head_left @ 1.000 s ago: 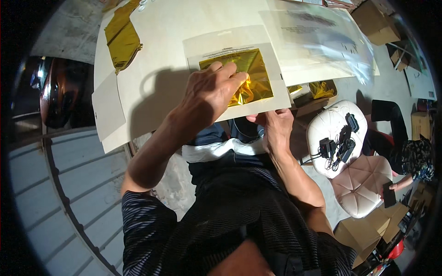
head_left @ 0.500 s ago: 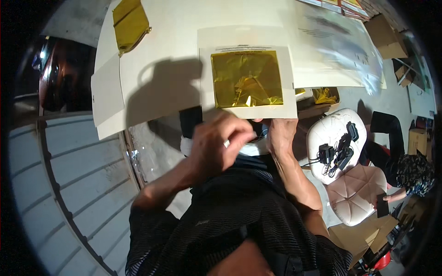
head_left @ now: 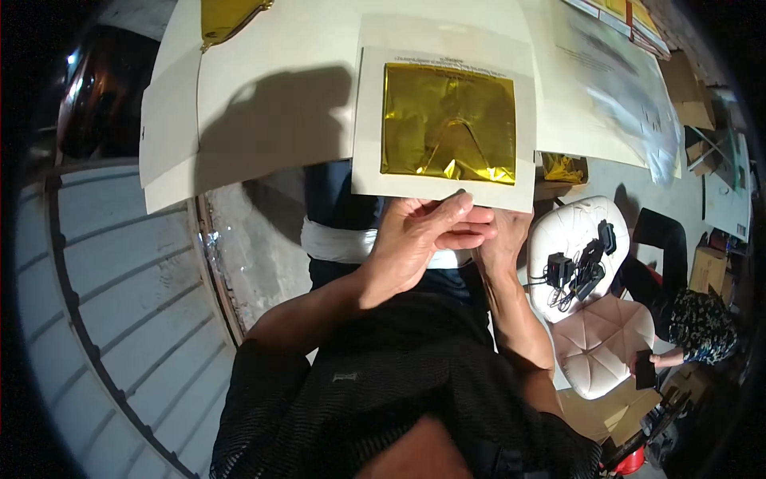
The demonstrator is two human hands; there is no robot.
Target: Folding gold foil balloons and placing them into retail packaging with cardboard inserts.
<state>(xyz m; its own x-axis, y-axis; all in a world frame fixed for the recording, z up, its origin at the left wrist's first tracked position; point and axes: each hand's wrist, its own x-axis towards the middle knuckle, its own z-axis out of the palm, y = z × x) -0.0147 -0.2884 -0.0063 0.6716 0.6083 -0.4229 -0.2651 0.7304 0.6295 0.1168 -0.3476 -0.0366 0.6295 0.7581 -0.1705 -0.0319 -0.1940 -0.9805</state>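
A pale, flat sheet (head_left: 365,160) with lines of small print lies at the table's near edge and juts over it. A shiny, creased gold foil square (head_left: 448,120) shows in its middle. My left hand (head_left: 423,239) is closed at the sheet's near edge, thumb on top and the other fingers bent below. Beside it, my right hand (head_left: 503,238) grips the sheet near its near right corner, with most of its fingers hidden beneath the sheet and behind the left fingers.
Another gold foil piece (head_left: 227,20) lies at the table's (head_left: 263,56) far left. Clear plastic bags (head_left: 638,120) lie at the right. A box with gold foil (head_left: 565,168) stands below the table. Black cables and adapters (head_left: 578,267) rest on a white chair (head_left: 546,231); another person (head_left: 702,327) is beyond.
My left hand has moved up and right to the sheet's near edge, beside my right hand. The view has shifted, so the table's far left shows less.
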